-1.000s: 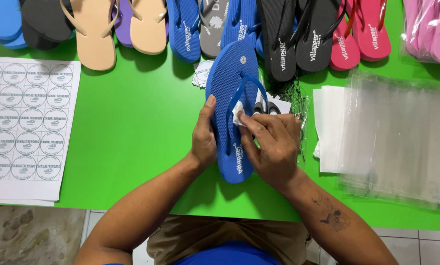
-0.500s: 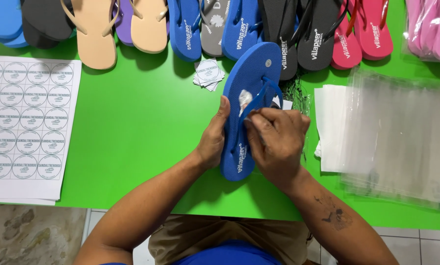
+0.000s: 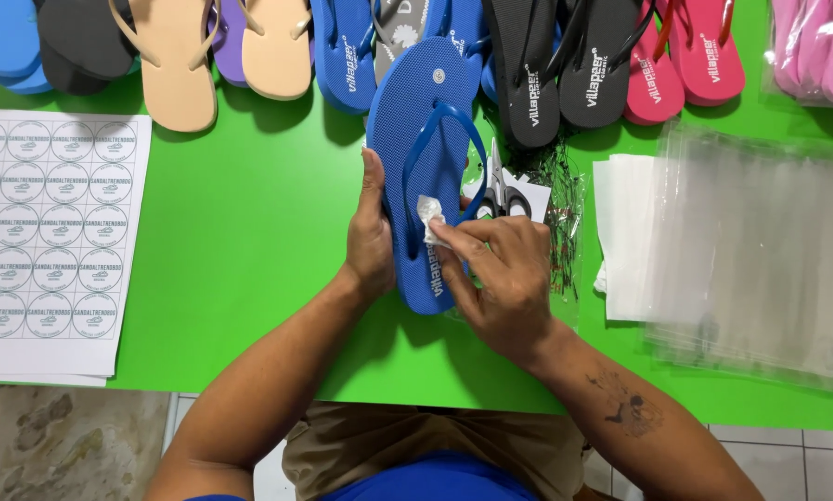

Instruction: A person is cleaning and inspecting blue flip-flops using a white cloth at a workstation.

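A blue flip-flop [image 3: 423,130] lies sole-up in length on the green table [image 3: 240,241], toe end away from me. My left hand [image 3: 370,239] holds its left edge, fingers flat along the side. My right hand [image 3: 497,274] pinches a small crumpled white scrap [image 3: 430,211] against the footbed, just under the blue strap [image 3: 446,153]. The heel of the flip-flop is partly hidden under my right hand.
A row of flip-flops in blue, black, beige [image 3: 180,60], purple and pink [image 3: 699,51] lines the far edge. A sheet of round white stickers [image 3: 45,232] lies at left. Small scissors [image 3: 500,190] and a bag of small dark pieces [image 3: 565,213] lie beside my right hand. Clear plastic bags [image 3: 750,250] are stacked at right.
The blue flip-flop has turned from tilted to nearly straight and lies flatter. My right hand slid down and right, uncovering the scissors; the white scrap stays pinched at the strap.
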